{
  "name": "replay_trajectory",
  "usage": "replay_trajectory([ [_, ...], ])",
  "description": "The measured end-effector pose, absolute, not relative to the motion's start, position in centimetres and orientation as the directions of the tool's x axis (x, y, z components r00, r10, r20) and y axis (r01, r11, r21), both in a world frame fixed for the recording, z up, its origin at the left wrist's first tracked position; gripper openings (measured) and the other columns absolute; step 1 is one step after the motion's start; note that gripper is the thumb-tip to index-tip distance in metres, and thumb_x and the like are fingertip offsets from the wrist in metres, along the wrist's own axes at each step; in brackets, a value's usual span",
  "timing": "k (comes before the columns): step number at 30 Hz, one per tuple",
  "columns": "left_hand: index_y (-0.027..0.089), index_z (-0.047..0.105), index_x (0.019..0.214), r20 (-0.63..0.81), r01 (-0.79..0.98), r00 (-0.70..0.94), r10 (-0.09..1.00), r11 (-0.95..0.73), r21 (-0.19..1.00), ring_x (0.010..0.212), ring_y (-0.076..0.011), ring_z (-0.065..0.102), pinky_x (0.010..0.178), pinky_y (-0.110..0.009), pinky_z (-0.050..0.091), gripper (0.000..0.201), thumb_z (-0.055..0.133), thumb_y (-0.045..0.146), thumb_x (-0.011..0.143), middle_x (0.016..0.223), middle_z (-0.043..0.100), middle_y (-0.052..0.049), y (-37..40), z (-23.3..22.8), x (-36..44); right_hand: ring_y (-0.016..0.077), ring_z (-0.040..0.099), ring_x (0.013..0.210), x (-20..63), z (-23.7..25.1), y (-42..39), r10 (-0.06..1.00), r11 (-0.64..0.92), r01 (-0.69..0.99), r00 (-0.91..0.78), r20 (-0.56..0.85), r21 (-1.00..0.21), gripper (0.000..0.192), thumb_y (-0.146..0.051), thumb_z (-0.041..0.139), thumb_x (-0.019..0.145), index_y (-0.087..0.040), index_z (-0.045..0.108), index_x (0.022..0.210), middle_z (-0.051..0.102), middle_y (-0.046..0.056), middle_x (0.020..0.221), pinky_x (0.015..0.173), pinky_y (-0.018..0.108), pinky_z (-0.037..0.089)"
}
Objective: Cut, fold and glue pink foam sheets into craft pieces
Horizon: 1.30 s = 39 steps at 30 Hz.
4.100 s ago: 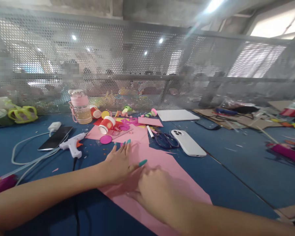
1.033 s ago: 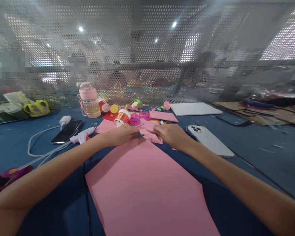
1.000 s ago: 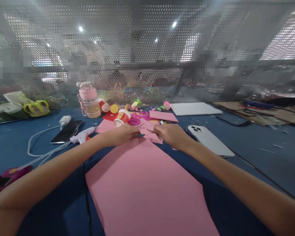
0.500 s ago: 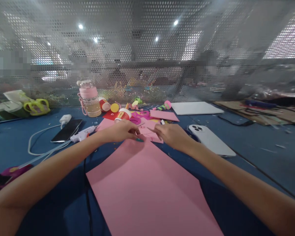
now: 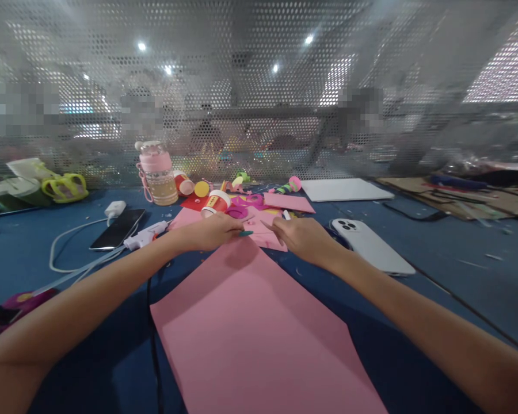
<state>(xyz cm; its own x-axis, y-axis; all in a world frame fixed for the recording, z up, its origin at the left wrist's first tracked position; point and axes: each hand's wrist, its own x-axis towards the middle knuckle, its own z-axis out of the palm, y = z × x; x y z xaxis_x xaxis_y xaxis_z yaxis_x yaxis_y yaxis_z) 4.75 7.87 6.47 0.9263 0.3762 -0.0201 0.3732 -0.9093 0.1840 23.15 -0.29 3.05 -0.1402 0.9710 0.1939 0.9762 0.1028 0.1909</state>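
Note:
A large sheet of pink paper (image 5: 263, 328) lies in front of me, its narrow far end reaching up to my left hand. My left hand (image 5: 213, 232) is closed at that tip. A small teal piece (image 5: 246, 233) sticks out by its fingertips; what it belongs to is hidden. To the right of the tip, my right hand (image 5: 300, 237) is closed, its fingertips pinched and turned toward the left hand. A small white end (image 5: 286, 215) shows above its knuckles, but I cannot make out the thing. The right hand appears apart from the sheet.
Beyond the hands lie pink paper pieces (image 5: 289, 202), a red-and-white tub (image 5: 216, 203) and coloured scraps. A pink-lidded bottle (image 5: 157, 175), black phone (image 5: 118, 229) and glue gun (image 5: 147, 234) with cables are at left. On the right is a white phone (image 5: 371, 246). A mesh screen (image 5: 259, 98) stands behind.
My left hand has risen slightly, with the teal piece moving up alongside it. The sheet's far tip has shifted left and its right corner slightly nearer me. My right hand has hardly moved.

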Motion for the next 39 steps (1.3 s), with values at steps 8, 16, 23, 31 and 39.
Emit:
replay_trajectory([
  [8,0.015,0.058,0.085,0.037,0.415,0.891,0.452,-0.845,0.336,0.062,-0.0109,0.051,0.055,-0.019,0.033,0.016,0.048,0.026,0.079,0.071,0.06,-0.001,8.1,6.0,4.8,0.0202,0.061,0.068,23.1,2.8,-0.1,0.964,0.028,0.985,-0.072,0.257,0.171,0.034,-0.028,0.024,0.091,-0.012,0.055,0.089,0.067,0.011,0.077,0.049,0.026,0.02],
  [16,0.013,0.064,0.076,0.078,0.383,0.903,0.421,-0.875,0.295,0.062,-0.0097,0.05,0.058,-0.02,0.032,0.022,0.043,0.018,0.081,0.071,0.063,-0.002,7.9,6.0,5.0,0.0187,0.061,0.067,22.8,3.0,-0.4,0.966,0.044,0.99,-0.076,0.249,0.133,0.029,-0.024,0.028,0.09,-0.013,0.054,0.088,0.066,0.009,0.074,0.049,0.025,0.02],
  [23,0.013,0.067,0.063,0.074,0.52,0.811,0.58,-0.774,0.36,0.053,-0.0079,0.045,0.051,-0.02,0.028,0.017,0.054,0.021,0.071,0.054,0.057,0.002,7.5,6.0,5.1,0.0201,0.06,0.065,22.4,2.9,-0.5,0.963,0.021,0.983,-0.069,0.26,0.183,0.033,-0.027,0.025,0.091,-0.012,0.054,0.089,0.066,0.01,0.072,0.048,0.025,0.018],
  [31,0.015,0.07,0.068,0.051,0.601,0.734,0.677,-0.682,0.416,0.05,-0.0085,0.045,0.05,-0.02,0.031,0.016,0.06,0.027,0.067,0.051,0.058,0.002,7.4,5.8,5.0,0.0212,0.055,0.077,20.8,3.1,-0.9,0.875,0.158,0.961,-0.242,0.42,0.226,0.035,-0.026,0.028,0.09,-0.012,0.058,0.079,0.062,0.011,0.077,0.062,0.028,0.027],
  [39,0.016,0.071,0.077,0.054,0.554,0.757,0.651,-0.683,0.477,0.061,-0.0118,0.056,0.056,-0.019,0.037,0.016,0.062,0.019,0.064,0.063,0.067,0.001,7.0,5.8,5.2,0.0195,0.053,0.074,19.3,3.1,-0.5,0.895,0.227,0.964,-0.262,0.362,0.137,0.024,-0.014,0.036,0.084,-0.012,0.059,0.079,0.062,0.01,0.074,0.061,0.028,0.026],
])
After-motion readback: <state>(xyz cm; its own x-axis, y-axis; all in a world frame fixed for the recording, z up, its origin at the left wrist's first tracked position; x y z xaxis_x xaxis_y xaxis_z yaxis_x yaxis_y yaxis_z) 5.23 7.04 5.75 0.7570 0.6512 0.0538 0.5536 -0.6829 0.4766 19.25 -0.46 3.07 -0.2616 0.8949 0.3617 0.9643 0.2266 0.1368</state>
